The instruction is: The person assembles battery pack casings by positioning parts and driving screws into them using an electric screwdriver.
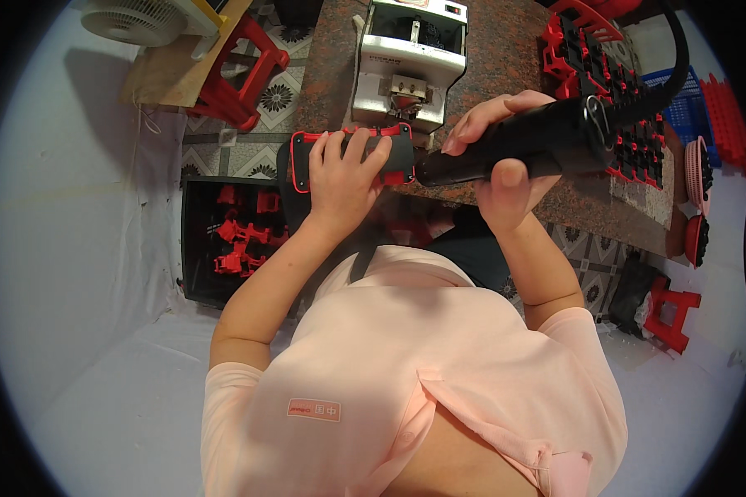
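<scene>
My left hand [346, 178] grips a flat red-rimmed black plastic part [399, 154], its fingers spread across the top over the near edge of the table. In my right hand [506, 186] is a thick black electric screwdriver [530, 142], lying tilted, with a cable leaving its back end. Its narrow front end reaches the part's right-hand corner; whether it touches I cannot tell. Just beyond the part stands a white screw feeder [413, 58] with dark screws in its open top and a small metal outlet [408, 89] facing me.
On the speckled brown table [327, 83], rows of red and black parts [609, 91] stand at right. Nearby are a blue basket [686, 106] and a pink bowl [698, 174]. A black bin [192, 240] of red pieces sits below left, near a red stool [239, 74] and a fan [137, 21].
</scene>
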Motion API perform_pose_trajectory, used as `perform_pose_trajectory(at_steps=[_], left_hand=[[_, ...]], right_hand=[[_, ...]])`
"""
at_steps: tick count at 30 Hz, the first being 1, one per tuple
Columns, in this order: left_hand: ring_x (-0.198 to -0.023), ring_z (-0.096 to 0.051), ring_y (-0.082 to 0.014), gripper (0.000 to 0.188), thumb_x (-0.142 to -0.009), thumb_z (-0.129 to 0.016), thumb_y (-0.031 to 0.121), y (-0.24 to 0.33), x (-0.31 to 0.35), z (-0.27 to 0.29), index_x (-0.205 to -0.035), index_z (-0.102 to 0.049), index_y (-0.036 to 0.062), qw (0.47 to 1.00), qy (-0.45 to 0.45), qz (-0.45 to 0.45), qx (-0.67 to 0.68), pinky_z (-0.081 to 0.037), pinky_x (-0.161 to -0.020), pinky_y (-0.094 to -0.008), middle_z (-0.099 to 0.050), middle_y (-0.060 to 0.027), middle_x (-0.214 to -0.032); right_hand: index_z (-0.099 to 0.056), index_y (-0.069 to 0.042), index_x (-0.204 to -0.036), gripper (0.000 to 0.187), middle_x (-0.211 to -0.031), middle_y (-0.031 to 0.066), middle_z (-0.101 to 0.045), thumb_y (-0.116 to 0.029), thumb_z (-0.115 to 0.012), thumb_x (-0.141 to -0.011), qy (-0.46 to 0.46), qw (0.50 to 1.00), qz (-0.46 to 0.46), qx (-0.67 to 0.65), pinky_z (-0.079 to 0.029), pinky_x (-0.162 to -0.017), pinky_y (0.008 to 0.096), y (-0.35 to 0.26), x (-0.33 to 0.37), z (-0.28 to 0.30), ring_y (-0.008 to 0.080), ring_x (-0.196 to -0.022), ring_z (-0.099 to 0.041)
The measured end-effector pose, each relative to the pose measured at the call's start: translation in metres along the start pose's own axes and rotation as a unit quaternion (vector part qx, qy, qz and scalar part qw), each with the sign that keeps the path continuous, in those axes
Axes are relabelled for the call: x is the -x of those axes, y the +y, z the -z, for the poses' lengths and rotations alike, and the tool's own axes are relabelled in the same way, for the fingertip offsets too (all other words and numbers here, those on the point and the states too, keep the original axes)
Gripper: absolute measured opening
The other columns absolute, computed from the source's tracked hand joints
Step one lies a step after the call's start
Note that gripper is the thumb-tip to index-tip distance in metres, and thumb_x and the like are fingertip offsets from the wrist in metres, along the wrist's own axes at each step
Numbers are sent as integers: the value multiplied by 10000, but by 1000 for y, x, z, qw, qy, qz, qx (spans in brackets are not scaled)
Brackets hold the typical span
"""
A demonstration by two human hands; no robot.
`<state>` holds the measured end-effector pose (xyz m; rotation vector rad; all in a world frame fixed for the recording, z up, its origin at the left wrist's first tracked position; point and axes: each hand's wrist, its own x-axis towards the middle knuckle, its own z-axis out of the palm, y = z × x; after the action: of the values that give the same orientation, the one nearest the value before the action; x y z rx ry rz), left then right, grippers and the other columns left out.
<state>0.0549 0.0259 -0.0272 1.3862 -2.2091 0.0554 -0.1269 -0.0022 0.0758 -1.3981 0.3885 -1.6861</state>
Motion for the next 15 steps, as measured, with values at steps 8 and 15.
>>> perform_pose_trajectory(at_steps=[8,15], left_hand=[[-1126,-498,-325,612,-640,-806,221,0,-2,-1,-1218,-609,182,1000,-12,-1,-6,-376,-1002,-504,-544,-70,-1218],[-1119,-505,-311,635,-621,-819,176,-2,1,-5,-1216,-596,202,1000,16,1,-2,-369,-1010,-489,-553,-62,-1209]], right_hand=[[-427,38,-1191,593,-837,128,-607,-6,-788,-722,-52,998,18,25,-500,-617,270,3,0,-7,167,-718,-611],[-413,-8,-1220,510,-825,145,-612,-194,-727,-864,-121,984,-7,130,-534,-649,309,2,-3,-9,190,-705,-618]])
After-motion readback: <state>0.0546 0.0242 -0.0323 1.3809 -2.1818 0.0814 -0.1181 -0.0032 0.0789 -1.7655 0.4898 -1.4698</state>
